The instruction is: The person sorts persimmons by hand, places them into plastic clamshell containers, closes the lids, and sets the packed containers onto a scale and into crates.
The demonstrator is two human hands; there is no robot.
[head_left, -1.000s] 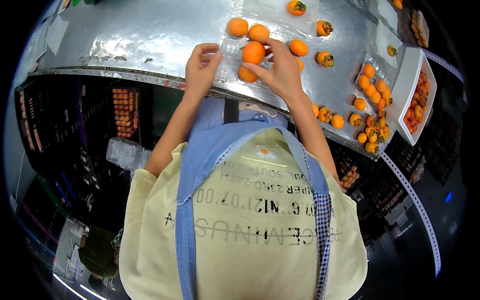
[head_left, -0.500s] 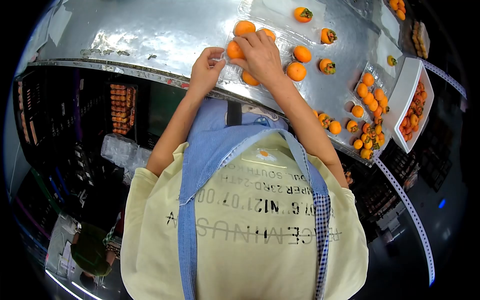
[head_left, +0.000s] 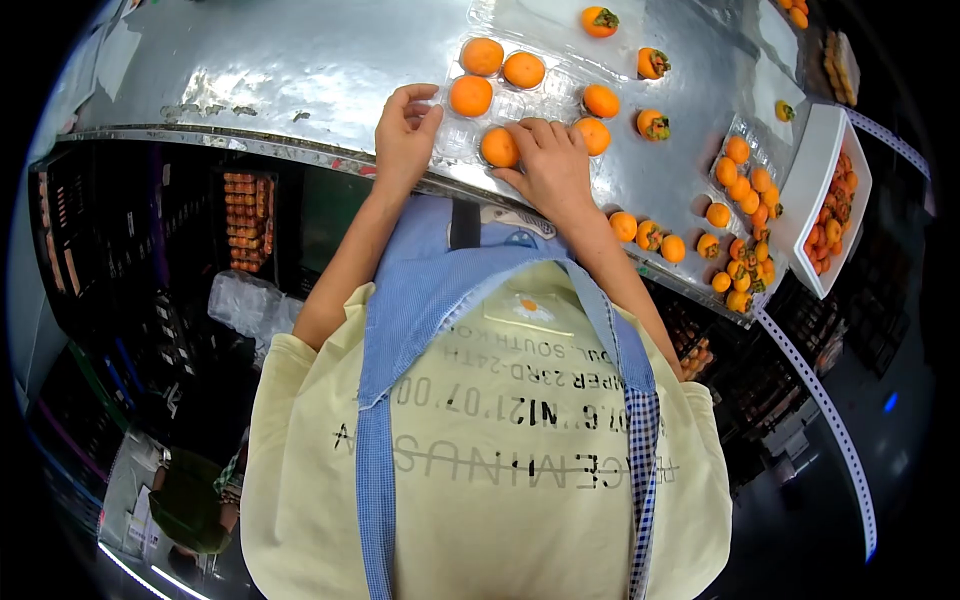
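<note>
A clear plastic tray (head_left: 462,130) lies near the metal table's front edge and holds several orange persimmons. One persimmon (head_left: 470,96) sits in its left side, below another at the upper left. My left hand (head_left: 405,135) is at the tray's left edge, fingers curled and apart from the thumb; whether it grips the thin rim is hard to see. The fingers of my right hand (head_left: 550,165) touch the right side of a persimmon (head_left: 500,147) in the tray's near row, thumb below it.
Loose persimmons (head_left: 653,125) with green calyxes lie to the right on the metal table (head_left: 300,60). Farther right are a tray of small persimmons (head_left: 737,150) and a white box (head_left: 812,190) of orange fruit. A person in a dark green cap (head_left: 190,500) is at the lower left.
My right hand placed a persimmon in the tray's left side, let it go, and moved down and right to the near-row persimmon. My left hand stayed by the tray's left edge.
</note>
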